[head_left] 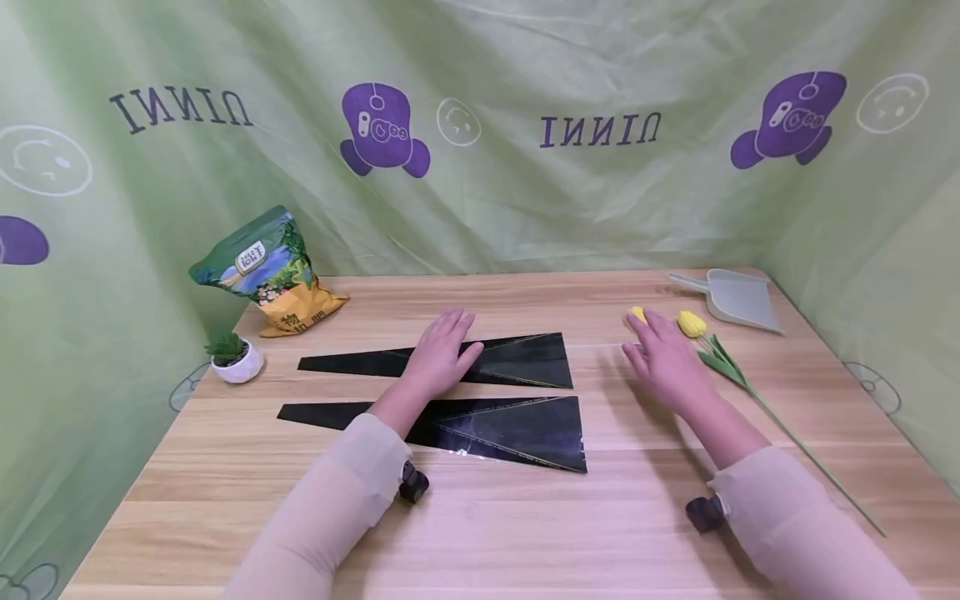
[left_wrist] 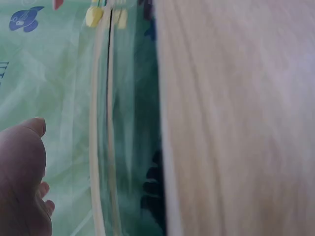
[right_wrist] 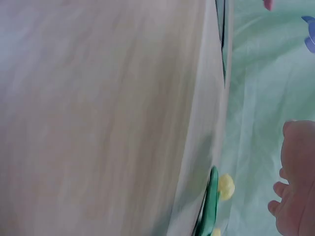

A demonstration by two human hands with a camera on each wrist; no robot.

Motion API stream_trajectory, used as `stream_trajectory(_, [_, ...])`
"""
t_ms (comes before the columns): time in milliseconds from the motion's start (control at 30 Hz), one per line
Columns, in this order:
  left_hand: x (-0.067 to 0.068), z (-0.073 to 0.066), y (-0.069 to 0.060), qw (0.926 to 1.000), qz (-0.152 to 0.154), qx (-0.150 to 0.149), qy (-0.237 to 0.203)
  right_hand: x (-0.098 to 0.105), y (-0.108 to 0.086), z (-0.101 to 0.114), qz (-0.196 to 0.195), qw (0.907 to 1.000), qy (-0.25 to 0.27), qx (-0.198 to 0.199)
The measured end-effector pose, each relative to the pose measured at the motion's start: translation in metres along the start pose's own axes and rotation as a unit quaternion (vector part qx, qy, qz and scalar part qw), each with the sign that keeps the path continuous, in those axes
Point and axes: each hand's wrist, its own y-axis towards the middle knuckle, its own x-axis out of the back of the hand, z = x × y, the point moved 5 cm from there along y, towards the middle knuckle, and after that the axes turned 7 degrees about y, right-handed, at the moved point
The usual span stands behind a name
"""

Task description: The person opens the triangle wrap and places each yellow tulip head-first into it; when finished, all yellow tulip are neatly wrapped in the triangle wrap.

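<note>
Two long tapered black sheets with thin gold lines lie on the table, a farther sheet [head_left: 528,360] and a nearer sheet [head_left: 517,433]. They look like glossy flower sleeves. My left hand [head_left: 438,358] is over them with fingers extended and holds nothing; whether it touches the farther one I cannot tell. To the right, my right hand [head_left: 667,358] is also extended with nothing held, beside a yellow tulip [head_left: 692,324] with green leaves and a long stem. Another yellow bloom [head_left: 637,314] shows partly behind its fingers. In the right wrist view, thumb and fingertips appear against the curtain.
At the back left stand a green and orange bag [head_left: 273,271] and a small succulent in a white pot [head_left: 238,364]. A grey dustpan [head_left: 738,298] lies at the back right corner. Green curtain [head_left: 495,217] surrounds the wooden table [head_left: 517,533].
</note>
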Motion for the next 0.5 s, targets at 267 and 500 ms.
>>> stream_trajectory(267, [-0.016,-0.02,0.012,0.9989,0.018,-0.027,-0.033,0.02,-0.018,-0.022,-0.046,0.9989,0.011,0.004])
stream_trajectory(500, [-0.028,-0.038,0.025,0.998,0.031,-0.032,-0.044,0.03,-0.033,-0.044,-0.065,0.9967,0.048,-0.01])
